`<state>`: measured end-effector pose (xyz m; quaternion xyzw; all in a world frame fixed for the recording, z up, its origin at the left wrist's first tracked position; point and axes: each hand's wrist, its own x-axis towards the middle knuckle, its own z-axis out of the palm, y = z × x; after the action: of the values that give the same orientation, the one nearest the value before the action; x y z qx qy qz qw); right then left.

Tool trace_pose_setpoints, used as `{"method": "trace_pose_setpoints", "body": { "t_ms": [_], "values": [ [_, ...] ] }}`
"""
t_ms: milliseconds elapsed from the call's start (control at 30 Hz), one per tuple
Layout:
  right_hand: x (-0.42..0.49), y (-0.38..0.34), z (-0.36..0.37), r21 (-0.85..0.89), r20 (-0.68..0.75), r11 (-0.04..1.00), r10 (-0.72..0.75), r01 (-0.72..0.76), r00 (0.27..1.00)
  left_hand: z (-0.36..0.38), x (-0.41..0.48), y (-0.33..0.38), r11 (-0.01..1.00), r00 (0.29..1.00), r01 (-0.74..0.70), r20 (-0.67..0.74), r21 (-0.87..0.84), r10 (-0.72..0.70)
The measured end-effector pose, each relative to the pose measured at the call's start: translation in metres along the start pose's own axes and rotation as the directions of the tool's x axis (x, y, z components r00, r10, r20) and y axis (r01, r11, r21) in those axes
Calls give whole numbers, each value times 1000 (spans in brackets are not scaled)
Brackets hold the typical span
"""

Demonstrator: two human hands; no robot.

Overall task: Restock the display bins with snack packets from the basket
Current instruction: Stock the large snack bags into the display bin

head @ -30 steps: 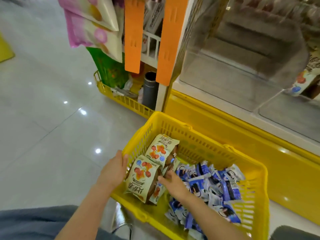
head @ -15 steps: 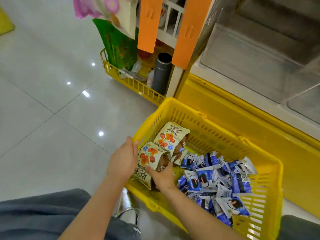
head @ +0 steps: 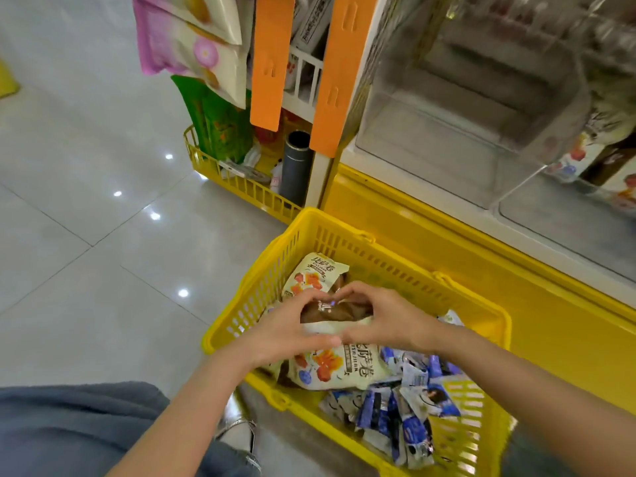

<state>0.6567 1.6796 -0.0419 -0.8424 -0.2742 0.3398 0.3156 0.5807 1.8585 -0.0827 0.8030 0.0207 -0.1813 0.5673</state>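
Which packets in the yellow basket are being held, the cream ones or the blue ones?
The large cream packets with orange print, bunched between left hand and right hand; the small blue-and-white packets lie loose beside them.

Two hands: left hand [head: 285, 333] and right hand [head: 389, 321]. One basket [head: 389, 249]. At least three cream packets [head: 315, 273] showing in it: one at the far end, one between the hands, one nearest the camera. Blue packets [head: 395, 418] in a heap, too overlapped to count, well over ten. Two clear bins [head: 464, 108] in full view, more blurred at the right edge. Two orange strips [head: 272, 56]. One grey tube [head: 296, 166]. One low rack [head: 241, 187]. Two pink bags [head: 186, 43], one green bag [head: 223, 125]. One shoe [head: 237, 432].
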Motion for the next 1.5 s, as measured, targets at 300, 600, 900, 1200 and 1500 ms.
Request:
{"method": "trace_pose_setpoints", "body": {
  "t_ms": [300, 600, 900, 1200, 1500],
  "values": [
    [-25, 5, -5, 280, -258, 956, 165, -90, 952, 12, -2, 1, 932, 921, 11, -358, -361, -150],
    [-16, 6, -10, 271, -286, 961, 136, -57, 949, 9, -14, -6, 945, 980, 196, 84, -261, -180],
    [35, -2, -8, 395, -394, 911, 50, 119, 918, -13, -8, -10, 815, 883, 37, -363, -579, -298],
    [125, 86, 49, 549, -115, 710, 586, -441, 802, -30, 3, -21, 695, 788, -20, -439, -719, -432],
    [156, 93, 68, 449, -401, 787, 600, -423, 693, -24, 14, -23, 688, 753, 24, -440, -725, -489]
  ]
}}
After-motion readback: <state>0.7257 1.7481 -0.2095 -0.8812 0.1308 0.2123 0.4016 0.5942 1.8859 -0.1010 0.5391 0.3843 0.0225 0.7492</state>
